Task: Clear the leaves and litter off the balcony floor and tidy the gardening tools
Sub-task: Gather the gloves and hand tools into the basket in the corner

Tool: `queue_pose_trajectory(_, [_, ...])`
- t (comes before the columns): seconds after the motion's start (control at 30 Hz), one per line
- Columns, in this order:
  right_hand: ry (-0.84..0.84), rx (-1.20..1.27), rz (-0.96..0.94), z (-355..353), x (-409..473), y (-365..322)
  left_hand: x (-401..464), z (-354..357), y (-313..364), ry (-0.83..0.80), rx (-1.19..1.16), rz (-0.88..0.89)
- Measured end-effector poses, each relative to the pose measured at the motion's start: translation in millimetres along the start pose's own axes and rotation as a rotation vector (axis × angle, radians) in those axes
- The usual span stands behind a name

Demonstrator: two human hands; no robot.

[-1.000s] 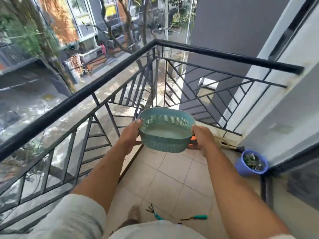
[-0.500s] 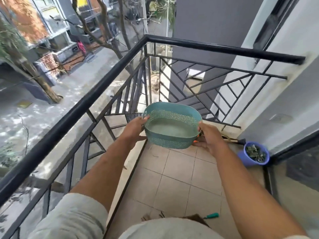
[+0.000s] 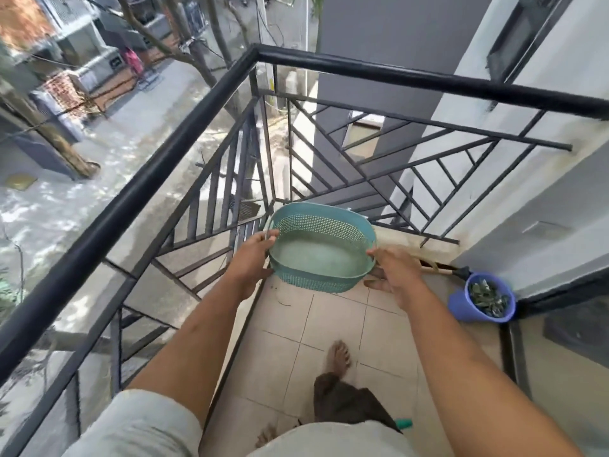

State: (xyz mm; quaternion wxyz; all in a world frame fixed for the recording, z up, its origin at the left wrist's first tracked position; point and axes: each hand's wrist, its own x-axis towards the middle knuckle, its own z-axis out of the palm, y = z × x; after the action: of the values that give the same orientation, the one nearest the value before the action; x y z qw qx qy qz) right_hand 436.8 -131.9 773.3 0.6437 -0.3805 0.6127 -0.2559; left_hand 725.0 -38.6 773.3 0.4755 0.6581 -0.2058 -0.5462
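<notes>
I hold an empty teal perforated basket (image 3: 321, 250) with both hands above the tiled balcony floor (image 3: 333, 324), near the far corner of the railing. My left hand (image 3: 252, 257) grips its left rim, thumb over the edge. My right hand (image 3: 393, 270) grips its right rim. A purple bucket (image 3: 461, 306) filled with dry leaves stands on the floor at the right, by the wall. A teal tool handle (image 3: 403, 423) peeks out at the bottom, mostly hidden by my body.
A black metal railing (image 3: 197, 117) runs along the left and far sides. A wooden-handled tool (image 3: 438, 268) lies on the floor behind my right hand. A glass door frame (image 3: 509, 351) borders the right. My bare foot (image 3: 339, 352) is on the tiles.
I have stepped forward with the basket toward the far corner. The basket is lower and tilted toward me. The two hand tools have slid out of view beneath me.
</notes>
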Motion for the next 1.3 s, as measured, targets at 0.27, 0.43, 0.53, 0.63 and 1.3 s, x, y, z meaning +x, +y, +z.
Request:
queue_pose_trajectory(0.27, [-0.063,-0.089,0.040,-8.4,129.3,-59.6,100.8,37.7,46.4,0.108,-0.033,-0.023])
queue_pose_trajectory(0.43, [-0.080,-0.165,0.021,-7.4,178.8,-87.9,147.8,43.9,58.6,0.144,-0.076,-0.020])
queue_pose_trajectory(0.53, [-0.093,-0.165,0.037,1.4,204.6,-93.4,174.1,41.4,61.7,0.161,-0.065,-0.022])
queue_pose_trajectory(0.63, [-0.088,-0.173,0.068,13.7,227.7,-94.7,204.2,37.0,66.1,0.187,-0.065,-0.023])
queue_pose_trajectory(1.3, [0.075,-0.255,0.319,97.2,419.5,17.2,450.1,-20.1,-48.6,0.104,0.169,-0.298])
